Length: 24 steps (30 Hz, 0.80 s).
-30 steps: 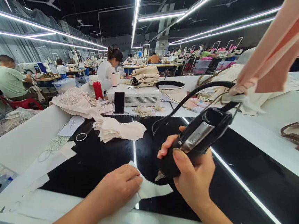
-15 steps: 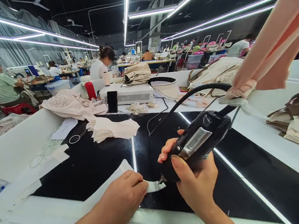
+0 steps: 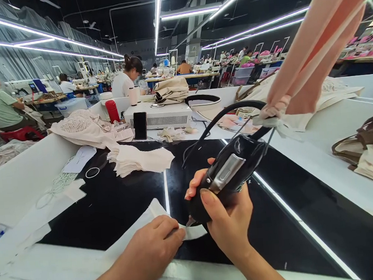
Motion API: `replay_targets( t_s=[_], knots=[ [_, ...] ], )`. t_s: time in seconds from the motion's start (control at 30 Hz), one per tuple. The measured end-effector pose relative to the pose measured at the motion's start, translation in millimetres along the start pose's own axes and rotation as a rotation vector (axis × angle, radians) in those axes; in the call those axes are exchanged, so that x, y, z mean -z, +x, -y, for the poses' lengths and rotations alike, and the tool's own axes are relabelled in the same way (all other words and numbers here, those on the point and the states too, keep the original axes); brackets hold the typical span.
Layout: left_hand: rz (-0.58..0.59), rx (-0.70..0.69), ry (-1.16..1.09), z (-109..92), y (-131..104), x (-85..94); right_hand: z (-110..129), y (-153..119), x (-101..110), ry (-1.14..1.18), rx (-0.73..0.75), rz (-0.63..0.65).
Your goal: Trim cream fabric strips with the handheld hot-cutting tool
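The left hand (image 3: 156, 243) stays put, fingers curled on white cloth (image 3: 196, 232) over the black desk (image 3: 113, 203); whether it pinches, I cannot tell. The right hand (image 3: 228, 218), gripping a black tool (image 3: 227, 173), has shifted left, its tip nearer those fingers. The pink strip (image 3: 316, 50) has swung left; beyond, stacked pieces (image 3: 142, 160) lie unmoved.

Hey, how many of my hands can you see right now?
2: your left hand lies on the white cloth, and your right hand grips the black tool.
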<state>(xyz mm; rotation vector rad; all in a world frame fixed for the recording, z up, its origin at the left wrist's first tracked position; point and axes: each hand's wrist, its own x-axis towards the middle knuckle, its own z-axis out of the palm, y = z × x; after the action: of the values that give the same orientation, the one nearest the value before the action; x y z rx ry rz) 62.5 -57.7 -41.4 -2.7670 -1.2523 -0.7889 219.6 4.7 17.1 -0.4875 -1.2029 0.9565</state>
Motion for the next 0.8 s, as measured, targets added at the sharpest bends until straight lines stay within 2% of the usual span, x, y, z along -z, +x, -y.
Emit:
replay_targets(
  t_s=[0.13,0.8],
  knots=[
    [0.023,0.026,0.006,1,-2,-1.1,-1,0,-2,-0.018,-0.027,0.003],
    [-0.062,0.062,0.002,1,-1,-5.2,-8,4,-12,-0.001,-0.023,0.004]
  ],
)
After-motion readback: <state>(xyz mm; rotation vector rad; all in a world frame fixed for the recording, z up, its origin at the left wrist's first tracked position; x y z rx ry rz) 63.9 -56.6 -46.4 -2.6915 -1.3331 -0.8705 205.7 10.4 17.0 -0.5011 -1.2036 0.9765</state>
